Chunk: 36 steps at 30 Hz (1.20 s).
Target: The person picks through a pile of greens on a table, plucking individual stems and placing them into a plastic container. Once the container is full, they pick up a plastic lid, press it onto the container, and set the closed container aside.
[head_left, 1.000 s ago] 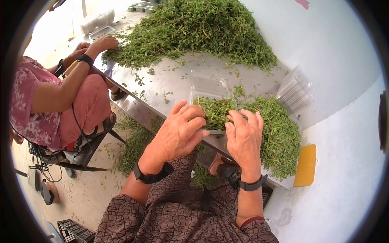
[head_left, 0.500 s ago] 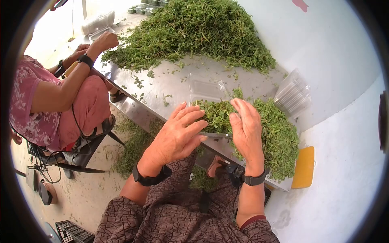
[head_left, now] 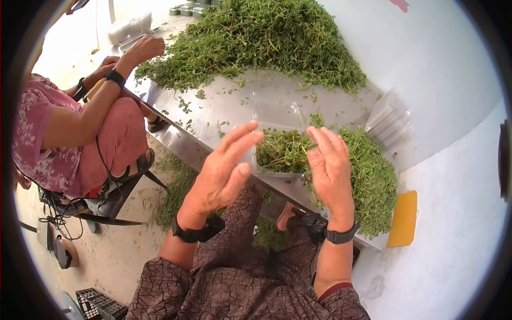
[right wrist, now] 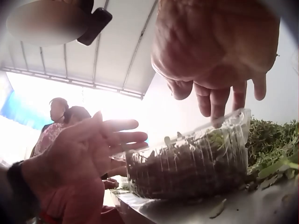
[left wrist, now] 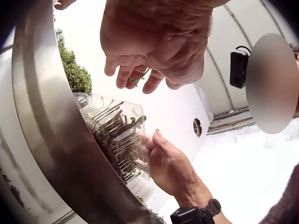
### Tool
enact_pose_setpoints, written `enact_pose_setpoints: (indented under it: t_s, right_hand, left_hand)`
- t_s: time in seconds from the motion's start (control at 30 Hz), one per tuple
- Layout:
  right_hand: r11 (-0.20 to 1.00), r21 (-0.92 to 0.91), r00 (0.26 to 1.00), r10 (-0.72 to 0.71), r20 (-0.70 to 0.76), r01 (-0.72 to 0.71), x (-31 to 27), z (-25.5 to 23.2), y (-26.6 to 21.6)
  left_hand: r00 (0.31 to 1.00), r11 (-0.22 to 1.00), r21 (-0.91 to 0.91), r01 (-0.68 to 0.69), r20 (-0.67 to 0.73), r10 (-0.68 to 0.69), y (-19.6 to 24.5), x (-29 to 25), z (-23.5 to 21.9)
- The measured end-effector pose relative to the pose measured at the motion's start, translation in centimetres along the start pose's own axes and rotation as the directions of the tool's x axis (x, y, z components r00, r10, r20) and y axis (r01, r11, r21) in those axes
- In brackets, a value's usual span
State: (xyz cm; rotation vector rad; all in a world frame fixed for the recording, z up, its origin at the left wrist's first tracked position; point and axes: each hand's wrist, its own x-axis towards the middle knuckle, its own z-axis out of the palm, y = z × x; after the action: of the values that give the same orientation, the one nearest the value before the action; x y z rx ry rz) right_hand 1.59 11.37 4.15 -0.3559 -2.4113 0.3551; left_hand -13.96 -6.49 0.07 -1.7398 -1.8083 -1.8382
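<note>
A clear plastic clamshell box [head_left: 280, 174] packed with leafy green sprigs [head_left: 282, 152] sits at the near table edge, its lid [head_left: 274, 113] folded back behind it. My left hand [head_left: 221, 173] is raised off the box's left side, fingers extended. In the left wrist view, a small leaf [left wrist: 137, 80] shows at that hand's fingertips. On the other side, my right hand [head_left: 332, 173] hovers by the box's right edge with its fingers fairly straight. The right wrist view puts its fingertips [right wrist: 217, 122] right at the box's top rim.
Beside the box lies a smaller heap of greens [head_left: 370, 184]; a large pile [head_left: 261, 42] covers the back of the steel table [head_left: 213, 112]. Stacked empty boxes [head_left: 389, 120] lean by the wall. Another person [head_left: 80, 128] sits at left. A yellow board [head_left: 402, 218] stands at right.
Both hands have come away from the greens in the box. The left moved left and lifted; the right shifted right, its fingers straightening. The box has stayed in place.
</note>
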Motion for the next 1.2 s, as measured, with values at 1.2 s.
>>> enact_pose_setpoints:
  t_s: [1.2]
  right_hand:
    - [0.990,-0.011,0.990,-0.142,-0.019,0.141,-2.3,-0.2,-1.1]
  left_hand:
    - [0.975,0.873,0.467,-0.142,0.219,0.042,0.9,1.4,3.4]
